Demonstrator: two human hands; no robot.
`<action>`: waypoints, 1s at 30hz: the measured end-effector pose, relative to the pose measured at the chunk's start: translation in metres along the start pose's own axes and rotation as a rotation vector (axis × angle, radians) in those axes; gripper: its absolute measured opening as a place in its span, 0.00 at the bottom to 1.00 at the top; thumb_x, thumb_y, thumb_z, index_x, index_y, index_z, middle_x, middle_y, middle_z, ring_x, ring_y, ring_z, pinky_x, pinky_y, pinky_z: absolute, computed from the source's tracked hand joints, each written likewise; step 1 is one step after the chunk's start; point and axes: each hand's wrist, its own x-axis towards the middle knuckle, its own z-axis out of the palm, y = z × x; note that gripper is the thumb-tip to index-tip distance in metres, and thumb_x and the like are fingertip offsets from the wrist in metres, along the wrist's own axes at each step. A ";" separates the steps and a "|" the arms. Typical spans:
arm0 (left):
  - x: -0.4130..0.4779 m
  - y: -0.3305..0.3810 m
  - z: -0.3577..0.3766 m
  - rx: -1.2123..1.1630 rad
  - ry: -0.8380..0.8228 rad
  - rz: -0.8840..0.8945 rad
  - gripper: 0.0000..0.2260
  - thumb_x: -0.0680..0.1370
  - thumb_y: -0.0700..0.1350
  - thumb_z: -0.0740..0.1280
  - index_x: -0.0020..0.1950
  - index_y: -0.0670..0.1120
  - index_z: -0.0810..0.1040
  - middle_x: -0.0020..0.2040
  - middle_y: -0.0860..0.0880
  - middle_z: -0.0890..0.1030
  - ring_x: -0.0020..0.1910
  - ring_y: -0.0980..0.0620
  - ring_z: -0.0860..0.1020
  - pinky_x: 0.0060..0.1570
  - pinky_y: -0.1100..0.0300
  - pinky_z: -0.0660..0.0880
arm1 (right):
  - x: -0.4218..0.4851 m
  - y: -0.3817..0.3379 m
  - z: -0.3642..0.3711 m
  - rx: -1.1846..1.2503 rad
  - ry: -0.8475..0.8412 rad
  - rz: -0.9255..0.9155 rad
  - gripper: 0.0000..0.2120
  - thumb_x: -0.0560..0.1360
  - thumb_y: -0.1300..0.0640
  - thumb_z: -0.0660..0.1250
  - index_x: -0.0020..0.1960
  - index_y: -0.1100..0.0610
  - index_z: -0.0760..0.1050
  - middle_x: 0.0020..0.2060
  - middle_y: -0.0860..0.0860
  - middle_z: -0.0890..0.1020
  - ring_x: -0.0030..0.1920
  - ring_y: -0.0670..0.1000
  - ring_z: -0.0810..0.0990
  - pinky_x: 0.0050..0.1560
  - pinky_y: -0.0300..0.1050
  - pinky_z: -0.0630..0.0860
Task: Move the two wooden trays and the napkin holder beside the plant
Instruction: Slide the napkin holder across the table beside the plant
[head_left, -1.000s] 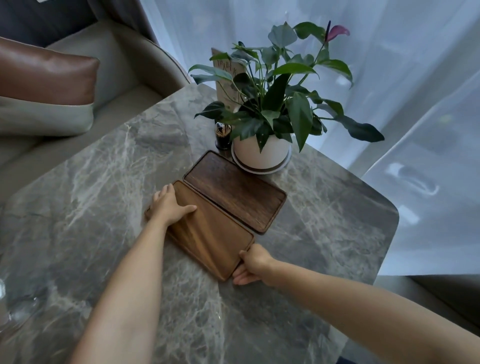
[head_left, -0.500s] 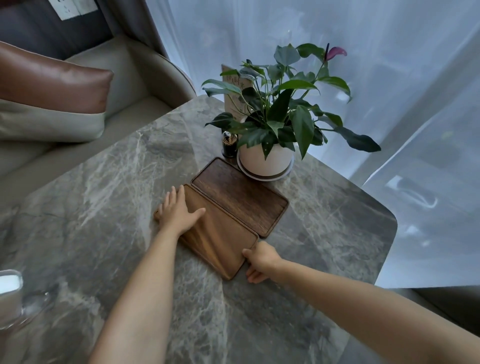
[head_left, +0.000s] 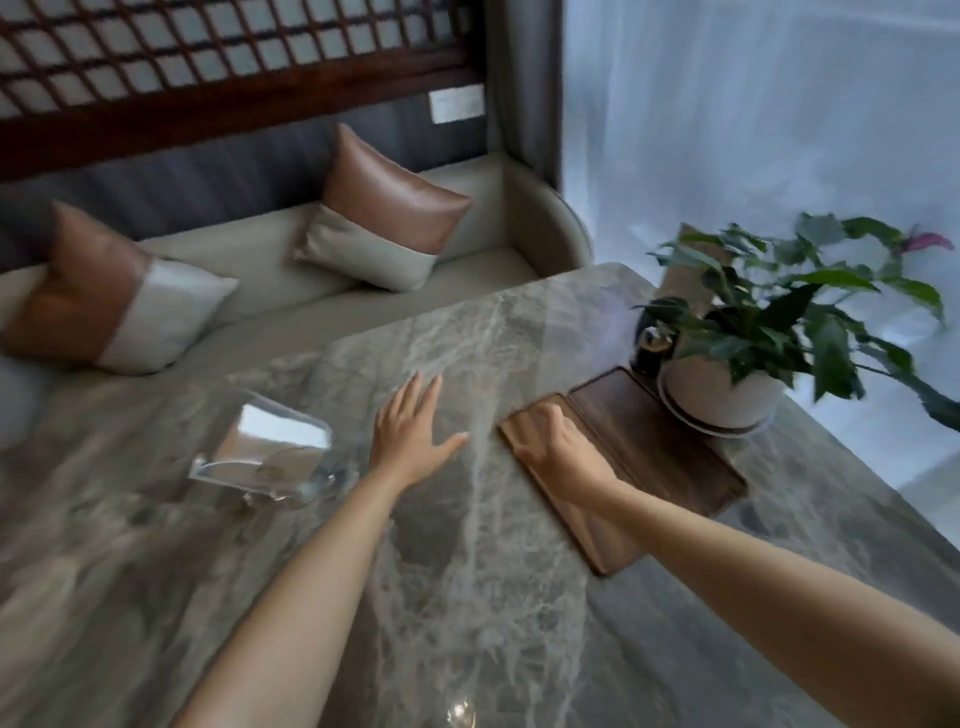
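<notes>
Two wooden trays lie side by side on the marble table (head_left: 467, 613). The darker tray (head_left: 660, 452) touches the plant's white pot (head_left: 719, 397), and the lighter tray (head_left: 592, 538) lies along its left. A clear napkin holder (head_left: 270, 457) with white napkins stands apart, left of the trays. My left hand (head_left: 410, 441) hovers flat with fingers spread, between the holder and the lighter tray, holding nothing. My right hand (head_left: 558, 449) is over the lighter tray's far end with fingers curled; I cannot tell if it presses on the wood.
A small dark toothpick jar (head_left: 649, 353) and a card sign (head_left: 691, 270) stand behind the trays by the plant. A glass rim (head_left: 460, 714) shows at the bottom edge. A sofa with two cushions (head_left: 384, 208) runs along the table's far side. Curtains hang at right.
The view has swung left, bringing the napkin holder in. My left hand left the lighter tray and moved left toward the holder. My right hand went from the tray's near corner to its far end.
</notes>
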 end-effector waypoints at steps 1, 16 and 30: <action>-0.008 -0.012 -0.010 -0.012 0.030 -0.020 0.36 0.75 0.58 0.63 0.76 0.50 0.48 0.79 0.47 0.47 0.77 0.48 0.49 0.74 0.52 0.51 | 0.004 -0.016 0.003 -0.001 -0.001 -0.063 0.27 0.77 0.50 0.61 0.70 0.60 0.57 0.66 0.61 0.69 0.66 0.60 0.69 0.61 0.51 0.69; -0.066 -0.180 -0.070 -0.173 0.188 -0.344 0.48 0.66 0.65 0.68 0.76 0.49 0.47 0.78 0.44 0.48 0.77 0.46 0.51 0.74 0.51 0.53 | 0.050 -0.185 0.097 -0.195 -0.150 -0.466 0.47 0.73 0.52 0.68 0.75 0.60 0.37 0.77 0.56 0.47 0.76 0.55 0.50 0.75 0.48 0.51; -0.035 -0.240 -0.027 -0.531 0.030 -0.432 0.47 0.66 0.47 0.76 0.76 0.53 0.49 0.78 0.45 0.52 0.76 0.43 0.56 0.73 0.47 0.60 | 0.082 -0.198 0.162 -0.258 -0.224 -0.356 0.51 0.70 0.58 0.71 0.75 0.57 0.36 0.77 0.55 0.50 0.76 0.56 0.54 0.75 0.53 0.57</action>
